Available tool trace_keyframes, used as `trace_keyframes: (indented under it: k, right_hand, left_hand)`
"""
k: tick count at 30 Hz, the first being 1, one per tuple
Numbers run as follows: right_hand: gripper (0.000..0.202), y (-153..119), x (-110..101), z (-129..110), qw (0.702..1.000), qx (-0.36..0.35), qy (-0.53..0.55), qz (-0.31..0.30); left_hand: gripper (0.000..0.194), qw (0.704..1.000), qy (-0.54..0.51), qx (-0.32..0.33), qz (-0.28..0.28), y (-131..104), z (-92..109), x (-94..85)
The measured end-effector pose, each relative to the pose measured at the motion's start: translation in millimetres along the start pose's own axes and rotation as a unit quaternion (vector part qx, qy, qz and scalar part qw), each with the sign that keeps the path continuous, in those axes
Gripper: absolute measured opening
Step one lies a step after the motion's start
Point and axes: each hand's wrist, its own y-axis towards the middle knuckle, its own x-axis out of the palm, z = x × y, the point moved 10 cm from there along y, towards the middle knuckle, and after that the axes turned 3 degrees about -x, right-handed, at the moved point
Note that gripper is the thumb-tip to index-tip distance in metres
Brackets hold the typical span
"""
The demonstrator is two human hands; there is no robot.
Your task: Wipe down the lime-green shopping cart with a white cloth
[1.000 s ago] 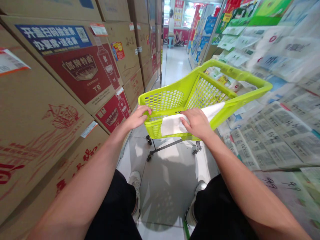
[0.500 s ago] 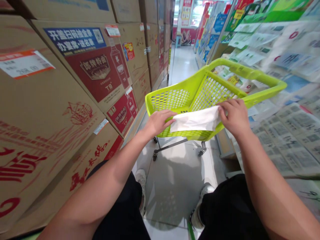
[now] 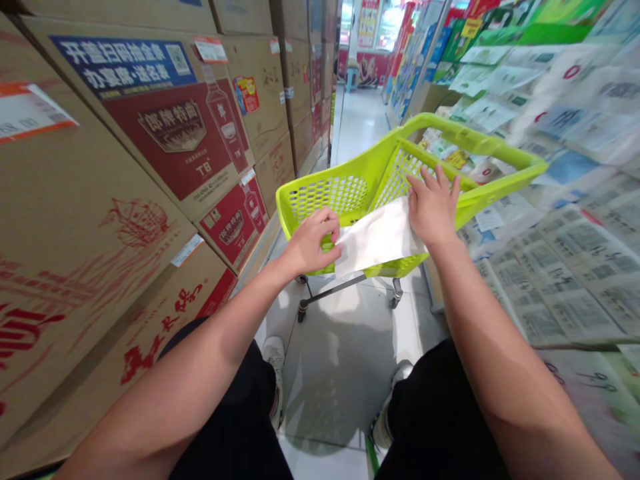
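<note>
Over green cart [image 3: 373,167], pinching white cloth [image 3: 377,237] with left hand [image 3: 315,241] at nine o'clock, splaying right hand [image 3: 434,208] at three; could slip if loosely pinched.

Shop aisle [image 3: 364,120] — cartons [image 3: 80,173] with price tags [image 3: 210,49], lime-green shopping cart [image 3: 377,175], packaged goods [image 3: 575,260] stacked opposite

The right grip [image 3: 434,210] masks the cloth's [image 3: 375,233] right end! Beneath that cloth, part of the cart's [image 3: 373,180] near side vanishes. The left edge slices a price tag [image 3: 33,110]; right, packs [image 3: 600,110] smear; the distant poster's [image 3: 369,23] print, too tiny!
</note>
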Motion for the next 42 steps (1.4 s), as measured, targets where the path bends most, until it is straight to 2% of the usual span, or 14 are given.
trace_keyframes:
  k: [4,8,11,14,16,18,23,25,29,31,33,35,39,42]
  right_hand:
    - [0.050,-19,11,-81,0.990,-0.111,0.079,-0.048]
    - [0.051,-45,35,-139,0.968,-0.187,0.090,-0.139]
    - [0.052,-40,43,-111,0.982,-0.131,0.037,-0.129]
    - [0.049,-27,40,-55,0.996,-0.032,-0.001,-0.087]
    - [0.046,-26,36,-41,0.998,-0.008,-0.013,-0.064]
    - [0.045,-32,34,-59,0.998,-0.035,-0.006,-0.060]
    - [0.048,-59,36,-148,0.975,-0.186,0.071,-0.100]
    - [0.047,-58,39,-141,0.972,-0.191,0.074,-0.116]
    - [0.043,-36,34,-54,0.995,-0.068,0.009,-0.068]
    - [0.040,-33,29,-28,0.999,-0.032,-0.005,-0.032]
    - [0.039,-37,30,-35,0.999,-0.038,0.003,-0.028]
    - [0.039,-47,34,-65,0.996,-0.070,0.026,-0.044]
    - [0.045,-61,34,-119,0.986,-0.138,0.067,-0.066]
    - [0.044,-55,36,-107,0.984,-0.146,0.044,-0.088]
  left_hand:
    - [0.021,0.994,0.086,-0.074,0.004,-5,-17,-9.5]
    - [0.046,0.959,0.211,-0.171,-0.082,-17,-45,-2.3]
    - [0.061,0.943,0.236,-0.185,-0.144,-24,-57,5.2]
    - [0.061,0.946,0.232,-0.163,-0.159,-23,-53,8.0]
    - [0.058,0.944,0.242,-0.155,-0.163,-21,-50,9.5]
    - [0.055,0.942,0.256,-0.143,-0.166,-20,-46,11.2]
    - [0.056,0.955,0.208,-0.127,-0.172,-20,-48,9.5]
    - [0.052,0.960,0.175,-0.134,-0.174,-21,-53,6.1]
    - [0.048,0.958,0.164,-0.138,-0.191,-24,-56,2.8]
    - [0.048,0.955,0.185,-0.125,-0.197,-24,-52,3.6]
    - [0.048,0.953,0.201,-0.114,-0.194,-24,-47,5.4]
    - [0.046,0.959,0.188,-0.117,-0.175,-24,-45,5.7]
    - [0.049,0.977,0.105,-0.176,-0.062,-21,-54,-8.6]
    - [0.059,0.976,0.101,-0.186,-0.059,-21,-58,-8.3]
